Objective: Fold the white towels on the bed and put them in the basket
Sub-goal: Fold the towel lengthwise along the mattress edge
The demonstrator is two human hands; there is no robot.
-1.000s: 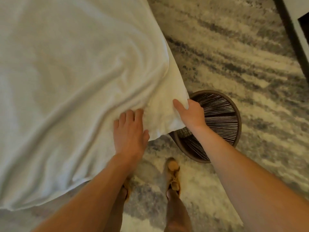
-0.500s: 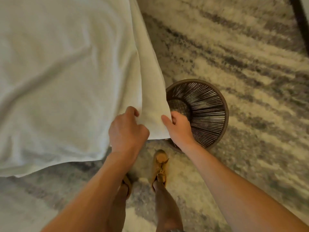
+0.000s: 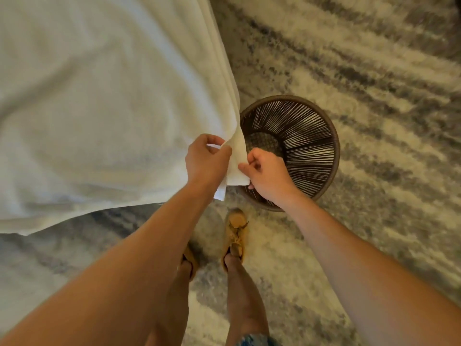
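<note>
Over the grey streaked rug (image 3: 374,71), just beside the woven basket (image 3: 308,136), a big white towel (image 3: 99,108) looks soft, limp and probably light, best taken by its corners, where the left hand (image 3: 207,163) and right hand (image 3: 268,176) each pinch its edge.

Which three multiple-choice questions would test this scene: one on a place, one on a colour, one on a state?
1. Where does the basket stand? A) on the rug, right of the white towel B) on the bed C) in a hand
2. What colour are the shoes? A) black B) tan C) red
3. What do the left hand and right hand do? A) lie flat B) grip the towel's corner C) lift the basket
Answers: A, rug surrounds it; B, both look tan; B, both pinch the cloth.
</note>
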